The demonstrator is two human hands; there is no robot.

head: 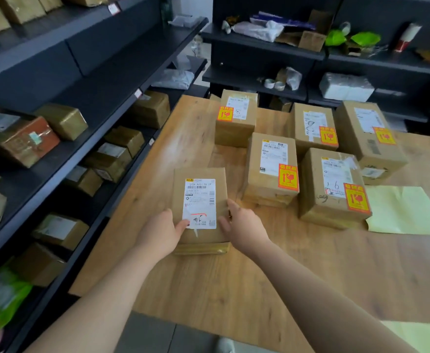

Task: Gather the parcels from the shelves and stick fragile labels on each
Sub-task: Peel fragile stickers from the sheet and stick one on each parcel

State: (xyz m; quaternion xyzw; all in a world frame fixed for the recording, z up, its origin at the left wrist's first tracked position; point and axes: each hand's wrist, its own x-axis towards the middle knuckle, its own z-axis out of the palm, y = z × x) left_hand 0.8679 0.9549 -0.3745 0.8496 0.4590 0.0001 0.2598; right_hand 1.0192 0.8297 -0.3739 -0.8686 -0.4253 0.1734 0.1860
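Note:
A brown cardboard parcel [198, 174] with a white shipping label lies flat near the left side of the wooden table [234, 289]. It carries no orange sticker. My left hand [161, 234] grips its near left edge, thumb on the white label. My right hand [243, 226] holds its near right edge. Several other parcels stand further back on the table, each with an orange fragile label, such as the middle one [269, 156] and the one to its right [332, 187].
Dark shelving [86, 159] along the left holds several more brown parcels. A pale yellow backing sheet [407, 210] lies at the table's right side. Back shelves [259, 44] carry tape rolls, bags and packing scraps.

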